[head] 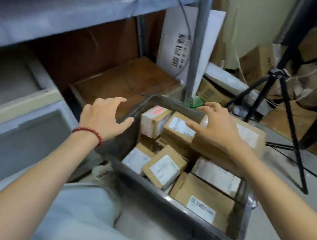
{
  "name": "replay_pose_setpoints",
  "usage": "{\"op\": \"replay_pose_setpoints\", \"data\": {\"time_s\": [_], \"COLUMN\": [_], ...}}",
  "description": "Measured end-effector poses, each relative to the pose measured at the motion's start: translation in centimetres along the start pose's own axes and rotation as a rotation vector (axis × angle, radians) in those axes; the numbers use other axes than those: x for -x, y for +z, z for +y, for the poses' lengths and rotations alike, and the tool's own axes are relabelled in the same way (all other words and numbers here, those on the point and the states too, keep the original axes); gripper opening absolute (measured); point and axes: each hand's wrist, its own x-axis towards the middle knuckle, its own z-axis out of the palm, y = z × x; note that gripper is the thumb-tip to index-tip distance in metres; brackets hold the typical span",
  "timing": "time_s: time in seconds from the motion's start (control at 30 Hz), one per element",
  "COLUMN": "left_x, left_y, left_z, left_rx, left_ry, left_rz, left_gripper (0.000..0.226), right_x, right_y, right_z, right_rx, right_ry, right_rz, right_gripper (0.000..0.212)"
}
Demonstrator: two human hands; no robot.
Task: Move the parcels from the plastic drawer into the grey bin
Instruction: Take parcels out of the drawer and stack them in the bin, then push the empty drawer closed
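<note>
Both hands were spread wide, holding nothing. The right hand hovered over a large parcel, contact unclear, and the left hand hung above the grey bin's rim. Below them lay heaped parcels. Beyond the left hand, the blurred plastic drawer showed none, so the job looked nearly done.

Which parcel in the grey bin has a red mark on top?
The parcel in the far left corner of the grey bin; none of the others shows any red.
</note>
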Motion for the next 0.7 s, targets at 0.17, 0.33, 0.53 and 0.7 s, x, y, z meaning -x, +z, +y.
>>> {"op": "replay_pose_setpoints", "data": {"time_s": [0.17, 0.33, 0.53, 0.7], "left_x": [4.7, 9.3, 15.0, 17.3], "left_y": [-3.5, -6.2, -7.3, -6.5], "left_z": [-5.5, -10.3, -14.8, -17.4], "left_rx": [-0.055, -0.078, -0.135, -0.154], "left_ry": [-0.148, -0.326, -0.481, -0.59], "left_rz": [0.076, 0.144, 0.196, 0.204], "left_gripper": [0.061, 0.059, 0.06, 0.062], "right_x": [-0.7, -0.5, -0.9, -1.8], "right_y": [0.3, 0.8, 2.3, 2.8], "right_z": [-7.3, -13.3, -19.9, -23.8], "right_rx": [-0.036, -0.052, -0.055, -0.042], "right_ry": [-0.191, -0.338, -0.495, -0.581], "right_rz": [0.0, -0.041, -0.061, -0.042], "right_gripper": [0.066, 0.067, 0.063, 0.062]}}
